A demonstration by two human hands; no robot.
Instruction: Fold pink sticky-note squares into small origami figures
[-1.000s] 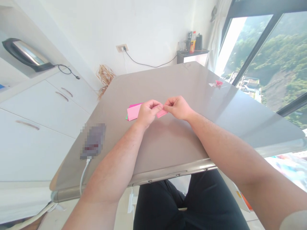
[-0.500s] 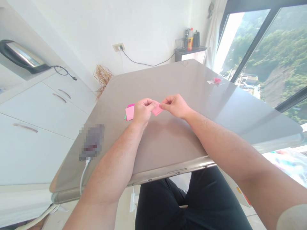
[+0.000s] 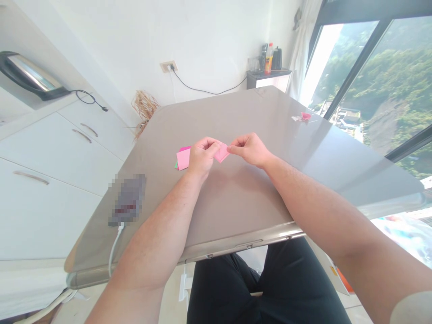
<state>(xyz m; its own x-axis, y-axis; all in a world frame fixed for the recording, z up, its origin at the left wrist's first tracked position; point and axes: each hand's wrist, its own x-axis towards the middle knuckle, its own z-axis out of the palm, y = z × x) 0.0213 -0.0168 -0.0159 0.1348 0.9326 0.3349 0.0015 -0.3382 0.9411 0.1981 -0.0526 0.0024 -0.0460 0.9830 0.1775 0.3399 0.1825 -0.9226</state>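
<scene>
Both hands pinch a small folded pink paper [image 3: 222, 154] just above the grey table [image 3: 256, 198]. My left hand [image 3: 201, 157] grips its left side with curled fingers. My right hand [image 3: 249, 149] pinches its right edge between thumb and fingertips. A small stack of coloured paper squares [image 3: 182, 159], pink on top with a green edge showing, lies on the table behind my left hand and is partly hidden by it.
A blurred phone [image 3: 128, 200] with a white cable [image 3: 114, 245] lies near the table's left front corner. A small pink folded piece [image 3: 305, 117] sits at the far right. White cabinets [image 3: 57, 171], a kettle [image 3: 29, 76] and a wall socket [image 3: 168, 66] are to the left and behind.
The hands stay together on the pink paper, shifting it slightly. The paper now shows a little more between the fingers. The view has moved a bit.
</scene>
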